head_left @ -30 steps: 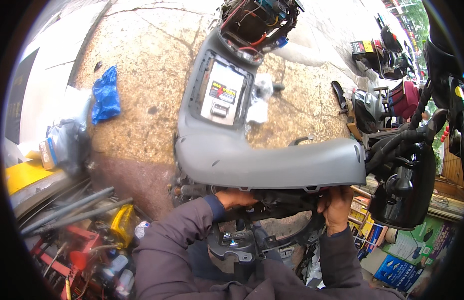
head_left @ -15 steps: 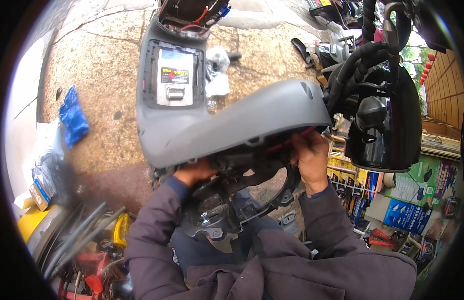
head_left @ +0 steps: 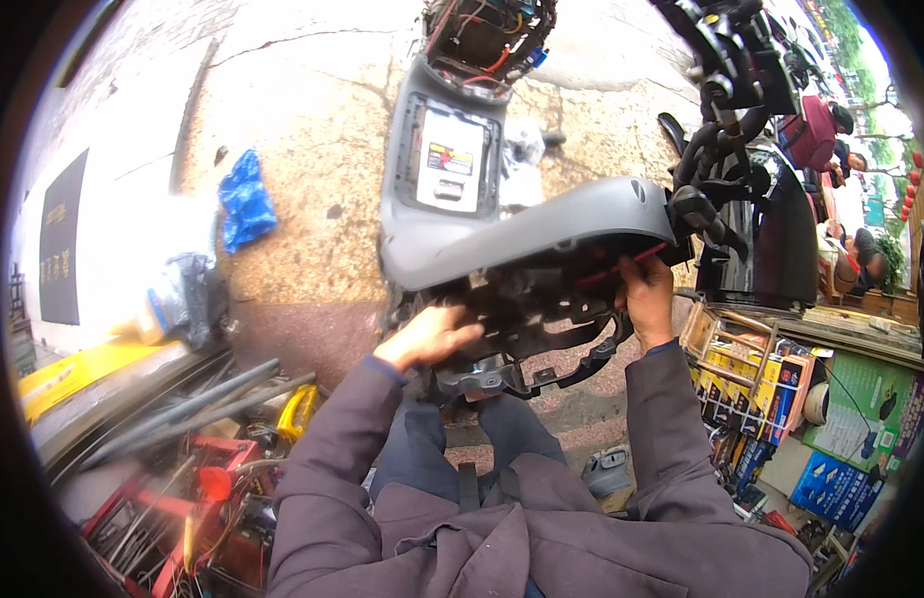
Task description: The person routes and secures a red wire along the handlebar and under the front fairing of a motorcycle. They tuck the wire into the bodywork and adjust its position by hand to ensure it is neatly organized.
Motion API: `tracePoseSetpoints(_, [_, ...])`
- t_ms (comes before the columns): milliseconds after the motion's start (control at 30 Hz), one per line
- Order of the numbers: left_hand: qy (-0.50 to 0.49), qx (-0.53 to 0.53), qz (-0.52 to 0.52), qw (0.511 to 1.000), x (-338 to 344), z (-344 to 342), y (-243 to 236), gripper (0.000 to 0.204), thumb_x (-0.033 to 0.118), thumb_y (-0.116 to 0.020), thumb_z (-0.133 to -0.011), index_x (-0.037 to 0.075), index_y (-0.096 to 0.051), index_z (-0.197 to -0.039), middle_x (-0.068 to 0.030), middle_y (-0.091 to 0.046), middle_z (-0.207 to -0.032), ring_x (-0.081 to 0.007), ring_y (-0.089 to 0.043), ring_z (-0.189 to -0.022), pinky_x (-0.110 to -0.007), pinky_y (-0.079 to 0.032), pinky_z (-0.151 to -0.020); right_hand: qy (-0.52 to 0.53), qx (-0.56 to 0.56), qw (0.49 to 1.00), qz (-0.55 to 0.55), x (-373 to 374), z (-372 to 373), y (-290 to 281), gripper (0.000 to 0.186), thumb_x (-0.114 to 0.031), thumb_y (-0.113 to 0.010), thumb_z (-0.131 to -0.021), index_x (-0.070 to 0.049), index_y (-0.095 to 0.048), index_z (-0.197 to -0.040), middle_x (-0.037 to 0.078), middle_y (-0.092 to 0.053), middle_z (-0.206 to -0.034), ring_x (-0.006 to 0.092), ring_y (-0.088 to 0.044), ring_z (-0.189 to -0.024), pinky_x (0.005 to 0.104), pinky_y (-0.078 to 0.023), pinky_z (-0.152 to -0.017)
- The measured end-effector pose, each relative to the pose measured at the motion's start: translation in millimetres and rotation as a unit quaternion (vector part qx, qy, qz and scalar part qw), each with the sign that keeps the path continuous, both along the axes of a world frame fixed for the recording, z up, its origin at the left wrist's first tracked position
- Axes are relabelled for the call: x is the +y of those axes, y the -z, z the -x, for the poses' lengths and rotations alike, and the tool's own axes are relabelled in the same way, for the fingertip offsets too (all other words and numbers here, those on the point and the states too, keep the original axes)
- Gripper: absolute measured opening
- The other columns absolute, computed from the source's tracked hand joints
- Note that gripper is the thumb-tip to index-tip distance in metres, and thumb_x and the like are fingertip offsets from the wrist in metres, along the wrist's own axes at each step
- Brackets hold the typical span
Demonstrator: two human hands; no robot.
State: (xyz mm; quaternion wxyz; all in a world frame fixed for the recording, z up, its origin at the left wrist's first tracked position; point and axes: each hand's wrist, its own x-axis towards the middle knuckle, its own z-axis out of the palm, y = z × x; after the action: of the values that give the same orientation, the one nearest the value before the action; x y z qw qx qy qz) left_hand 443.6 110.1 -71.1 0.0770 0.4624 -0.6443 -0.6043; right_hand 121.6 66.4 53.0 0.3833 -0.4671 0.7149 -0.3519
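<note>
A grey plastic scooter body panel (head_left: pixel 541 221) spans the middle, over a black plastic frame (head_left: pixel 512 339). My left hand (head_left: pixel 432 334) is over the left part of the black frame, its fingers loosely stretched to the right and holding nothing visible. Under the panel's right end, my right hand (head_left: pixel 648 299) is closed, with thumb and finger pinching at a red wire (head_left: pixel 609 273). Part of its grip is hidden by the panel. The panel's upright section holds a battery-like box (head_left: pixel 449 159) with a printed label.
Handlebar parts (head_left: pixel 721 130) and a black front shell (head_left: pixel 756 239) rise at the right. Blue plastic (head_left: pixel 247 202) lies on the stone ground. A red metal rack (head_left: pixel 168 508) with tools stands at lower left, boxes (head_left: pixel 746 384) at lower right. People sit at far right.
My left hand has come out from under the grey panel and its fingers have loosened. The right hand stays under the panel's right end. The whole view has shifted and tilted up.
</note>
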Motion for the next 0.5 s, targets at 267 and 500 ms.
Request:
tracePoseSetpoints(267, [-0.393, 0.108, -0.104, 0.907, 45, -83, -25, 0.026, 0.024, -0.064, -0.097, 0.001, -0.067, -0.107, -0.0045, -0.070, -0.092, -0.0111, -0.063, -0.083, -0.028, -0.051, -0.075, -0.010, 0.000, 1.000, -0.010, -1, 8, 9, 0.014, -0.013, -0.064, -0.096, 0.001, -0.064, -0.099, 0.007, -0.067, -0.077, 0.0145, -0.055, -0.042, 0.0290, -0.041, -0.041])
tracePoseSetpoints(500, [-0.459, 0.151, -0.194, 0.854, 17, -89, 5, 0.025, 0.028, -0.063, -0.097, 0.003, -0.065, -0.100, -0.0062, -0.069, -0.088, -0.0122, -0.064, -0.074, -0.027, -0.052, -0.064, 0.029, -0.003, 0.999, -0.046, 1, 14, 11, 0.015, -0.015, -0.065, -0.095, -0.003, -0.064, -0.103, 0.005, -0.067, -0.080, 0.0131, -0.056, -0.044, 0.0273, -0.041, -0.040])
